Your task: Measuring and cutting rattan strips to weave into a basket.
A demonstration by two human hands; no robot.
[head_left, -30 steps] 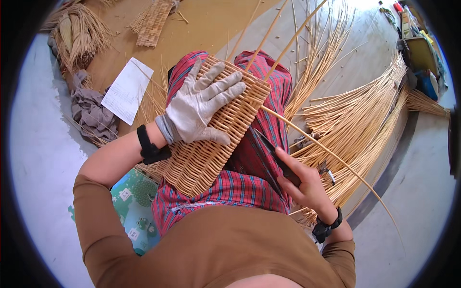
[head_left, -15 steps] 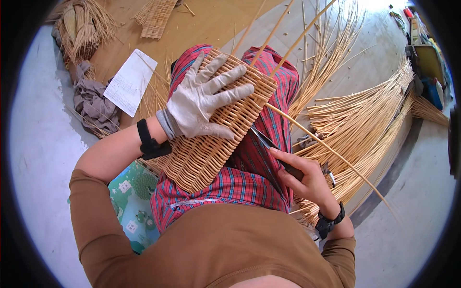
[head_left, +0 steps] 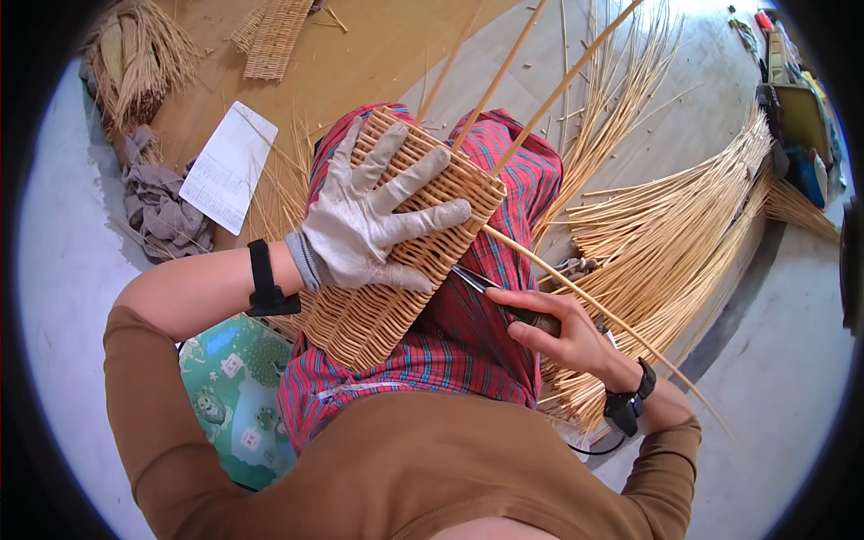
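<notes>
My left hand [head_left: 362,223], in a pale work glove, lies flat with spread fingers on a woven wicker panel [head_left: 364,319]. The panel rests across my lap, tilted. Several long rods [head_left: 565,85] stick out of its far edge. One more rod [head_left: 596,303] runs from its right edge down to the right. My bare right hand [head_left: 576,337] is closed around the dark handle of a knife [head_left: 472,279], forefinger stretched along it. The shiny blade points at the panel's right edge; whether it touches is unclear.
Bundles of long wicker rods [head_left: 666,243] lie at the right. At the left are a white printed sheet [head_left: 229,166], a crumpled grey cloth [head_left: 166,207] and a straw-coloured bundle [head_left: 144,63]. Another woven piece [head_left: 277,40] lies far off. A green patterned mat [head_left: 238,396] is beside me.
The panel, with my left hand on it, sits slightly further left and lower in view. My right hand and the knife have shifted a little, with the blade closer to the panel's edge.
</notes>
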